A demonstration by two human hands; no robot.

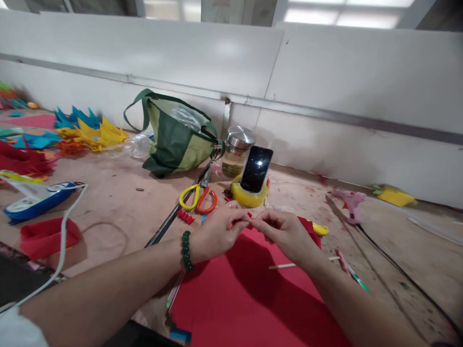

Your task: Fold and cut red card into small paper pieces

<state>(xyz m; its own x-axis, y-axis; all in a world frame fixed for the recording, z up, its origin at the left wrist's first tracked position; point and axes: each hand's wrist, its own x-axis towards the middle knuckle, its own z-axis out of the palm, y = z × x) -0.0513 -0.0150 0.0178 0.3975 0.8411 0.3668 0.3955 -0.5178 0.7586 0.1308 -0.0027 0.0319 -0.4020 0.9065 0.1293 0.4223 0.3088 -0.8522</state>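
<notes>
My left hand (pixel 216 232), with a green bead bracelet (pixel 186 250) on the wrist, is closed in a pinch. Opposite it, my right hand (pixel 289 235) pinches too, and the fingertips of both nearly meet. Between them shows a small red piece (pixel 249 214), mostly hidden by the fingers; it looks like paper or felt. Below the hands lies a large red sheet (pixel 253 299). A thin pale stick (pixel 282 266) rests on the sheet under my right hand. Close by my left hand are a folded red strip (pixel 185 216) and scissors (pixel 198 196) with yellow and orange handles.
A phone (pixel 256 168) leans on a yellow tape roll (pixel 249 195), before a lidded glass jar (pixel 234 156). Behind stands a green bag (pixel 177 140). A pink glue gun (pixel 350 202) with a black cord is at right. Yellow spiky cutouts (pixel 101 132) and a blue-white iron-like tool (pixel 41 200) lie left.
</notes>
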